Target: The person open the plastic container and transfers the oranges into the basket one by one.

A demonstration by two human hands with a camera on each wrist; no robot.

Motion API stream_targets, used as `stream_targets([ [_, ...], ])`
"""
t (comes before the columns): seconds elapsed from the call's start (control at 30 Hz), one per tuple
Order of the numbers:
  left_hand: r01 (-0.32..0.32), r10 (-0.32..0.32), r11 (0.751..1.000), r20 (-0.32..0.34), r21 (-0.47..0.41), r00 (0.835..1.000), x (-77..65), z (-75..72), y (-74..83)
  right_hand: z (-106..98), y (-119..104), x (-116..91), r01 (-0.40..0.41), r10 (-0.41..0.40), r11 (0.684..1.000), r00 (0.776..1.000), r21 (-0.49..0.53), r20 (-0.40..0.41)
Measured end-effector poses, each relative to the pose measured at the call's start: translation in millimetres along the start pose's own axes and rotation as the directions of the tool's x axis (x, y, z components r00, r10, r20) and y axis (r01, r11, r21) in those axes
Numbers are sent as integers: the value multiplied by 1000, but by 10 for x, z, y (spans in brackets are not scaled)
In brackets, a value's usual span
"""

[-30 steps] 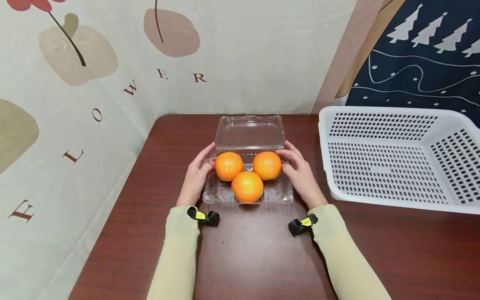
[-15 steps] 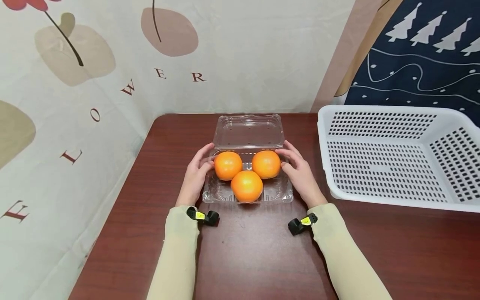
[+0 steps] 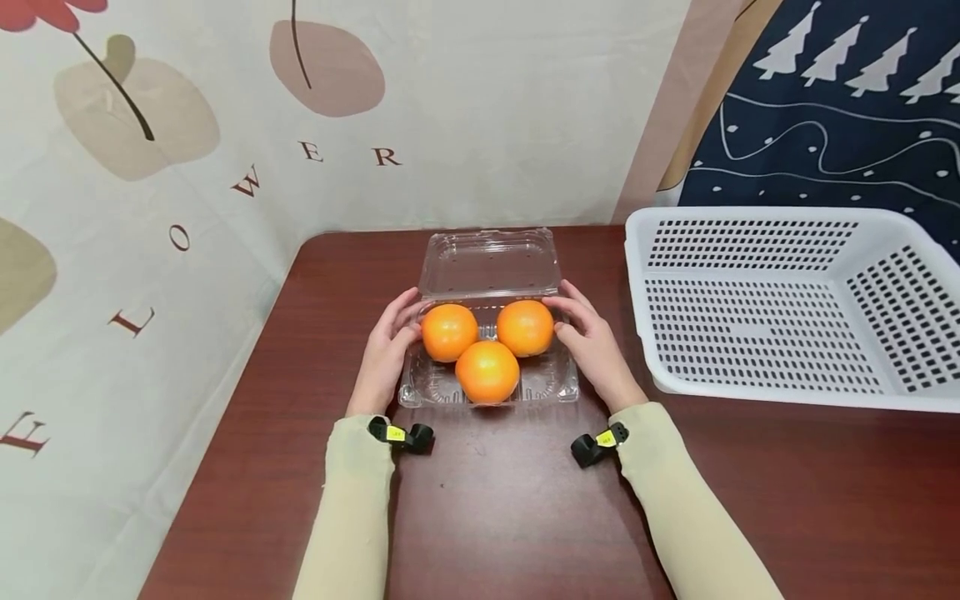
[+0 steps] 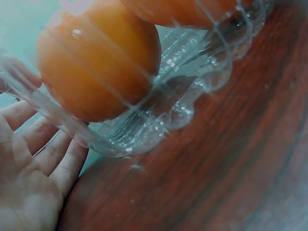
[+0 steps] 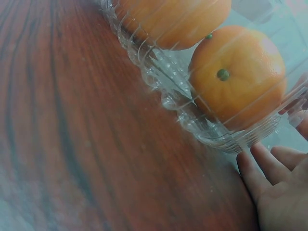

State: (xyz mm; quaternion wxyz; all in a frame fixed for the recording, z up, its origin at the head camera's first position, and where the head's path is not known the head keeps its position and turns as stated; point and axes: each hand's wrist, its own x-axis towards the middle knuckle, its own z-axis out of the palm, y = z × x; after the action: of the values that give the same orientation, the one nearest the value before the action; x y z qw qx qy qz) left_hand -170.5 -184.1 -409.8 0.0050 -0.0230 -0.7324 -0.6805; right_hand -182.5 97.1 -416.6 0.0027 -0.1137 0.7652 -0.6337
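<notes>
A clear plastic clamshell box [image 3: 438,387] lies on the table with its lid [image 3: 491,262] folded back, away from the person. Three oranges sit in its base: a left orange [image 3: 449,332], a right orange [image 3: 525,327] and a front orange [image 3: 487,372]. My left hand [image 3: 382,358] grips the box's left side, thumb at the rim beside the left orange, fingers along the outer wall. On the opposite side, my right hand [image 3: 600,354] holds the wall in the same way. Both wrist views show fingertips against the outside of the clear plastic.
To the right stands a large white perforated basket [image 3: 641,333] on the dark red-brown wooden table [image 3: 480,517]. A printed cloth [image 3: 487,125] hangs behind the table and along its left side. A navy cloth with white trees [image 3: 840,142] hangs behind the basket.
Both hands keep the same hold on the box, and the oranges stay in place. The whole head view has shifted slightly, so everything appears a little further left.
</notes>
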Motion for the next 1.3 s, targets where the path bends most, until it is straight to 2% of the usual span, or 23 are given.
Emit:
stream_targets([
  [0.37,-11,10,1000,9,5,1000,16,-3,-32,-3,-11,-2,17,-17,1000,1000,-21,-7],
  [0.57,-23,21,999,29,37,999,17,-18,-50,5,-2,6,47,-47,999,999,-2,-18],
  [1.1,-28,27,999,30,37,999,6,-19,-40,50,-58,-5,129,-129,992,991,-1,-45],
  [1.3,-35,34,999,33,39,999,9,-12,-28,52,89,61,137,-143,987,987,-82,-78],
])
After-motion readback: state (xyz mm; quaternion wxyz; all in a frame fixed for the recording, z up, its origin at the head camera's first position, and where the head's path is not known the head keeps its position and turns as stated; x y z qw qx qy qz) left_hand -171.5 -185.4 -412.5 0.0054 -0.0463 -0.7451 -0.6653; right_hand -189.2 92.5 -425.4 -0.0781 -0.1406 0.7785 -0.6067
